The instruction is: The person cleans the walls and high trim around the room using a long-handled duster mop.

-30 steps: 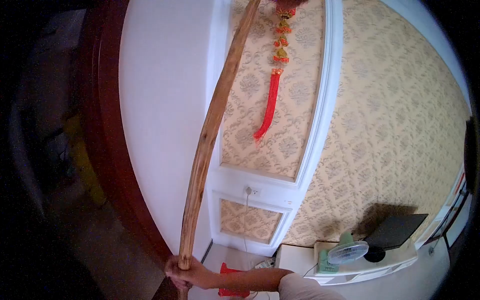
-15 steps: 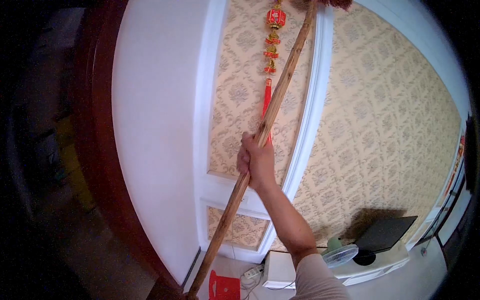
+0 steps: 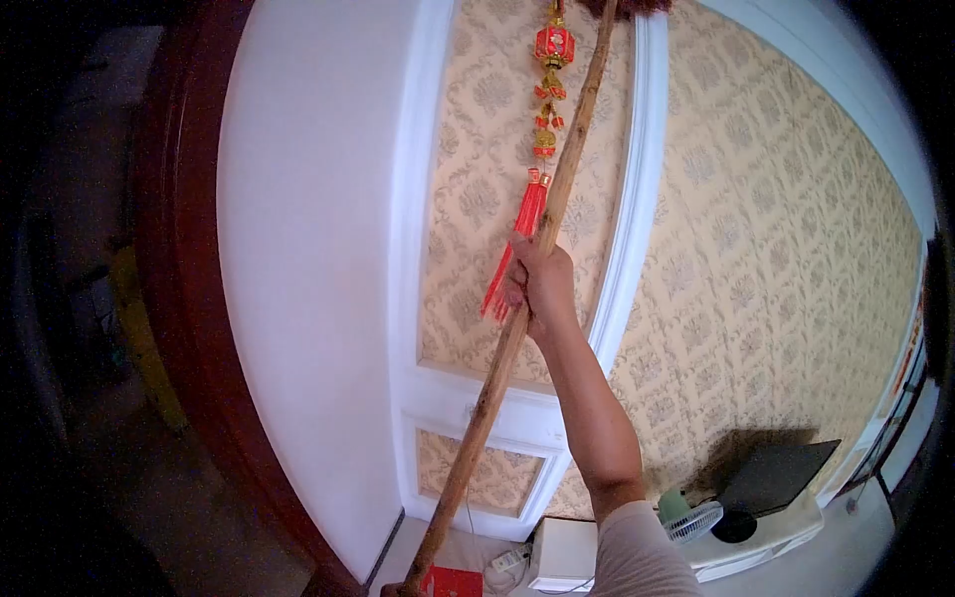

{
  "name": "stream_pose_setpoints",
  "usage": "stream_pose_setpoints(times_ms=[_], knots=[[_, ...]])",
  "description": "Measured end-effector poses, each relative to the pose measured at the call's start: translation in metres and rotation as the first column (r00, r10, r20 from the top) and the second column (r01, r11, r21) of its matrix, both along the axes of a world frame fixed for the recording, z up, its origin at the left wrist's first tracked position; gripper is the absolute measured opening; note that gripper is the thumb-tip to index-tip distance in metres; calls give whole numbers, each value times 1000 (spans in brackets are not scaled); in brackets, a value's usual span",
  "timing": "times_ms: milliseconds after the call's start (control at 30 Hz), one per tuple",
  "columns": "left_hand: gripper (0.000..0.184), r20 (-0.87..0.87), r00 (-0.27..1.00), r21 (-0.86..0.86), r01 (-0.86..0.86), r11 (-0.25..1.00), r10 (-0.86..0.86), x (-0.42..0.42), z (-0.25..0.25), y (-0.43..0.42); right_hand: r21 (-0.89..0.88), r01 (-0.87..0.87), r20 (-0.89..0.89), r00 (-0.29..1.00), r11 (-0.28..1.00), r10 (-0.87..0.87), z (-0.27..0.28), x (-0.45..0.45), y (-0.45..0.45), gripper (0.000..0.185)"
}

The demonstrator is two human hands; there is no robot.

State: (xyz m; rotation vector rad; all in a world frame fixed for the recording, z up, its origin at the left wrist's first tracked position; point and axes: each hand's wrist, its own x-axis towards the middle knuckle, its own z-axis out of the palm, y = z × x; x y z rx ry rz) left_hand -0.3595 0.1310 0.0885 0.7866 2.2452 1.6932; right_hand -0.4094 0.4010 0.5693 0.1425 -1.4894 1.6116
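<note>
My right hand (image 3: 545, 284) is closed round the middle of a long wooden broom handle (image 3: 487, 403), with the arm reaching up from the lower right. The handle slants up to a dark reddish bristle head (image 3: 642, 6), mostly cut off by the top edge. At the handle's low end only a sliver of my left hand (image 3: 395, 589) shows, closed round the wood. Behind the handle hangs a red and gold lantern ornament (image 3: 554, 46). Its red tassel (image 3: 525, 214) trails down to the left, close beside my right hand.
Patterned wallpaper (image 3: 766, 239) with white moulding (image 3: 632, 199) covers the wall. Low on the right, a fan (image 3: 694, 521) and a black screen (image 3: 781, 478) stand on a white cabinet (image 3: 766, 552). A red object (image 3: 456, 581) and a power strip (image 3: 512, 559) are at the bottom. Dark red trim (image 3: 189, 249) runs along the left.
My right hand has moved up and slightly right with the handle, while the bristle head has shifted left. The ornament has turned, and its tassel now swings out to the left.
</note>
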Motion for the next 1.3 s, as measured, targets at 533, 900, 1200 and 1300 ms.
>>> stream_pose_setpoints(times_ms=[533,900,1200,1300], knots=[[32,-290,937,49,-190,981,196,-12,101,-2,46,-212,-128,968,976,217,90,-2,19,20],[27,-250,938,-98,-272,957,241,-2,132,1,35,-283,-96,954,959,285,112,-26,27,17],[25,-252,950,3,-192,981,186,-5,92,17,34,-136,-54,989,990,138,110,-10,32,14],[25,-133,972,37,-189,981,192,-6,94,22,19,-113,-85,990,993,115,110,1,39,13]])
